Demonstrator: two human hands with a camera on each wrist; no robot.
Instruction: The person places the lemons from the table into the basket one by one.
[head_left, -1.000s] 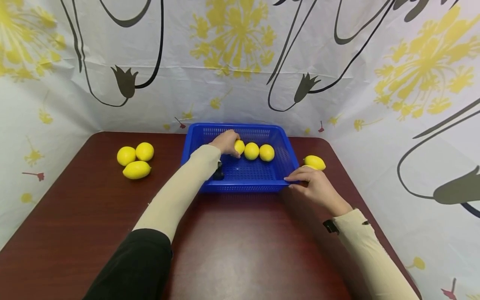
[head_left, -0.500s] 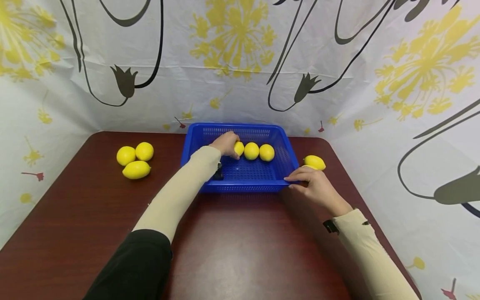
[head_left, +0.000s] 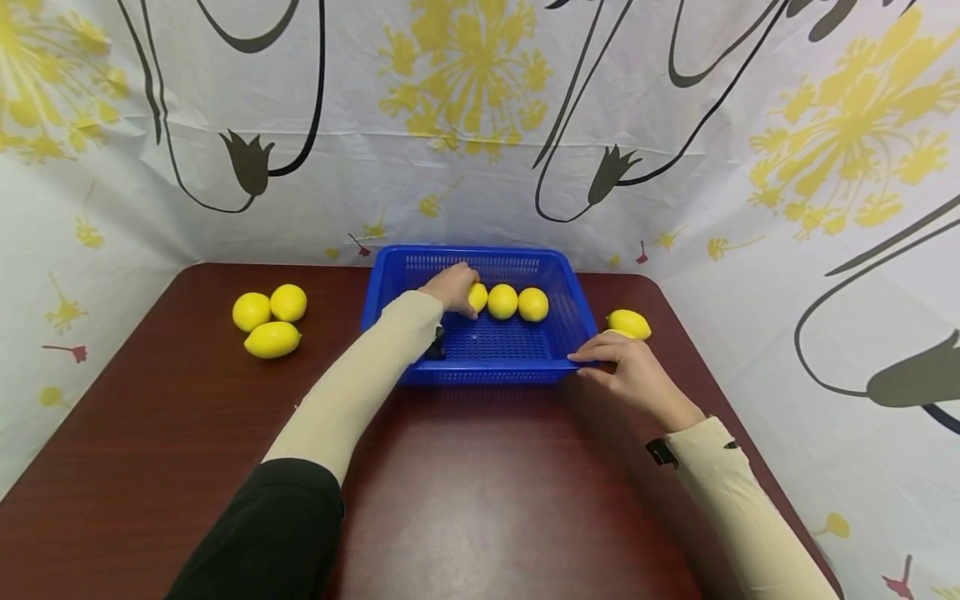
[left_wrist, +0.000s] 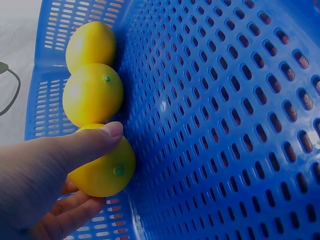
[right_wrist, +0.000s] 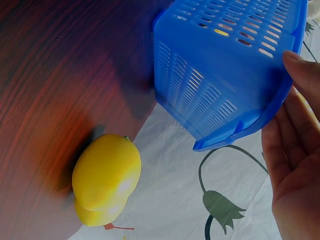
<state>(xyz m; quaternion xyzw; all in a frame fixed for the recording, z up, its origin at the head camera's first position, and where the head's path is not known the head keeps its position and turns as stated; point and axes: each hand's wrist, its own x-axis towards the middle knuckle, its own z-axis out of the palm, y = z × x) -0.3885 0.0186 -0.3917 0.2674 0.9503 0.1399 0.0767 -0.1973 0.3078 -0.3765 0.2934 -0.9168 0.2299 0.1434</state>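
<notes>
Inside the blue plastic basket, my left hand grips a yellow lemon with the thumb on one side and fingers on the other. That lemon is the leftmost of three in a row along the back wall; a middle lemon and a right lemon sit beside it. At the basket's front right corner, my right hand pinches the rim between thumb and fingers. Just beyond that hand, a lemon lies on the table, with another partly hidden behind it.
On the left of the brown table lie two round-looking lemons and a longer lemon, close together. A white patterned cloth hangs behind the basket and along both sides of the table.
</notes>
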